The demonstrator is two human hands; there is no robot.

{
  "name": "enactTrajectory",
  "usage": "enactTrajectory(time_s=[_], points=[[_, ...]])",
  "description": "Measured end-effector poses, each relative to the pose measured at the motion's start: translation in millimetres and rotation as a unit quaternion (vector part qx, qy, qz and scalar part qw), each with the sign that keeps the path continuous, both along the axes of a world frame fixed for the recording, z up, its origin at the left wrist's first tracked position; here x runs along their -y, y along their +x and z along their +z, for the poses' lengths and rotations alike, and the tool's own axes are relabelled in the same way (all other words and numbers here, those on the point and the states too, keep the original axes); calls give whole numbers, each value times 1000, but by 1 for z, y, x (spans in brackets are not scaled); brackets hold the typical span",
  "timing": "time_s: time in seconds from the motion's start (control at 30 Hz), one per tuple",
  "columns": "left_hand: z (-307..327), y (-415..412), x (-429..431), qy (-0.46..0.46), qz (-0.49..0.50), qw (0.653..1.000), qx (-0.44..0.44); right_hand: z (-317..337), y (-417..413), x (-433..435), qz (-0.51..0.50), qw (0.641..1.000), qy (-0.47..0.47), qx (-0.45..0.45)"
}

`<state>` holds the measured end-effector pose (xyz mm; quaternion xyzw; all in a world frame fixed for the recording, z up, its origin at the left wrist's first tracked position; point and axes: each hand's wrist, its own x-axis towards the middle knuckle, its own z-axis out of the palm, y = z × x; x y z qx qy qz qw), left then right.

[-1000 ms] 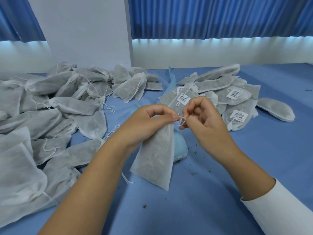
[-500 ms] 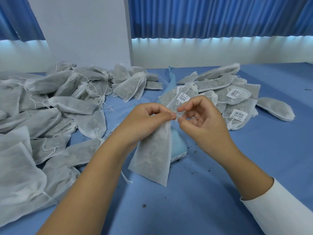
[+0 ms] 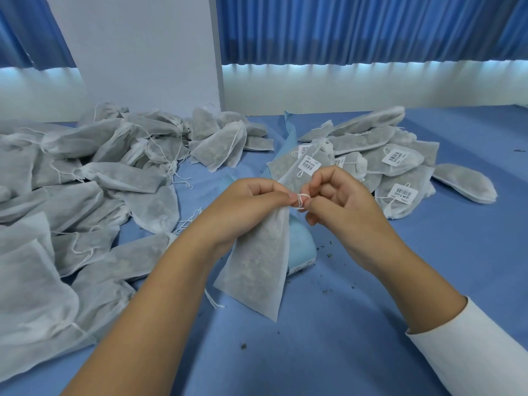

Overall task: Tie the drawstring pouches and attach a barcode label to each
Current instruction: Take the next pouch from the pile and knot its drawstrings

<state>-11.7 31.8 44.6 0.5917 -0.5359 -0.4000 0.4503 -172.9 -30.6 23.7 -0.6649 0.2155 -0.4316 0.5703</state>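
Observation:
A white fabric pouch point(image 3: 257, 264) filled with dark dried matter hangs above the blue table. My left hand point(image 3: 248, 207) grips its gathered neck between thumb and fingers. My right hand point(image 3: 337, 204) pinches the white drawstring point(image 3: 300, 200), which forms a small loop between the two hands. A pile of pouches without labels point(image 3: 85, 178) lies to the left. To the right lies a pile of pouches with barcode labels point(image 3: 394, 167).
A light blue object point(image 3: 300, 247) lies on the table behind the hanging pouch. Dark crumbs point(image 3: 328, 255) are scattered on the blue table cloth point(image 3: 428, 281). A white wall and blue curtains stand behind the piles.
My right hand's fingers have curled in and the drawstring now shows as a loop between the hands. The pouch has stayed hanging from my left hand.

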Motion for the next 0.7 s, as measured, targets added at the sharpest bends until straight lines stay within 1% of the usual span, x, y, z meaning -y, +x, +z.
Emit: enactTrajectory(time_s=[0.07, 0.2, 0.37, 0.53, 0.7], points=[[0, -1, 0, -2, -4, 1000, -14, -1, 1, 0, -4, 1000, 5, 15], [1, -1, -1, 0, -16, 999, -48, -2, 2, -1, -22, 999, -15, 23], [3, 1, -2, -9, 3, 997, -75, -3, 3, -3, -63, 997, -51, -16], [3, 0, 0, -11, 35, 996, -78, -5, 1, -3, -94, 993, -62, -21], [4, -2, -2, -13, 44, 996, -79, -5, 1, -2, -104, 991, -78, -26]])
